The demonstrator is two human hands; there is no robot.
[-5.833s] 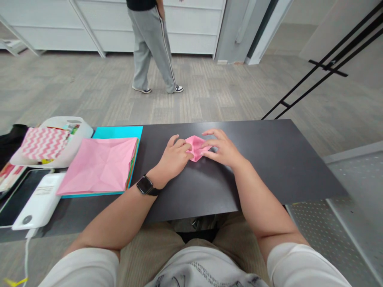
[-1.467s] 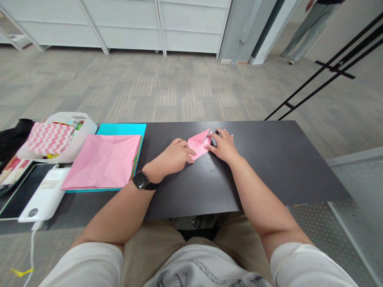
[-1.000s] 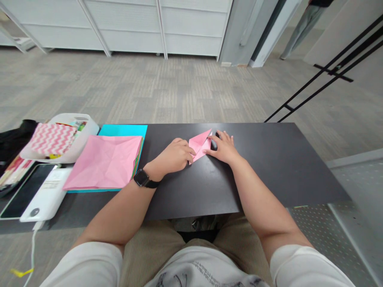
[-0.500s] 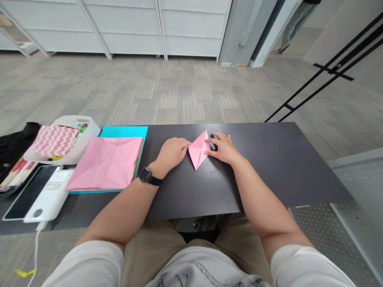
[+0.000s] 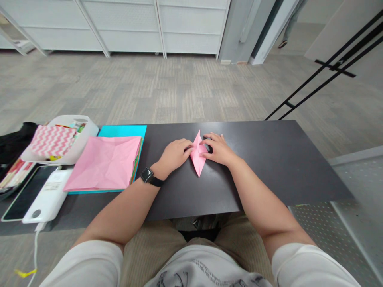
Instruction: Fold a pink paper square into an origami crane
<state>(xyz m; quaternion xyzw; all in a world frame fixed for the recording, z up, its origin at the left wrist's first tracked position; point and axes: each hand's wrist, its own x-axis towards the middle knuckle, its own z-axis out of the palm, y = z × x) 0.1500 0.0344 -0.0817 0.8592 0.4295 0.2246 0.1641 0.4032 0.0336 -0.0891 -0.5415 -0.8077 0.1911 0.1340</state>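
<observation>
A folded piece of pink paper, long and pointed at both ends, stands between my hands on the dark table, its points toward and away from me. My left hand grips its left edge with thumb and fingers pinched. On the other side my right hand has the thumb and a fingertip on the right edge, the fingers curved. A small dark object shows partly beneath my right hand; its kind is hidden.
Left on the dark table lies a stack of pink paper over a blue sheet. Beyond it are a white basket, a phone and a white power bank with a cable. A person's leg shows in the doorway.
The folded paper has turned more upright lengthwise and its centre flaps look pressed inward. My left hand has shifted slightly right onto its edge, and my right hand has moved left with it.
</observation>
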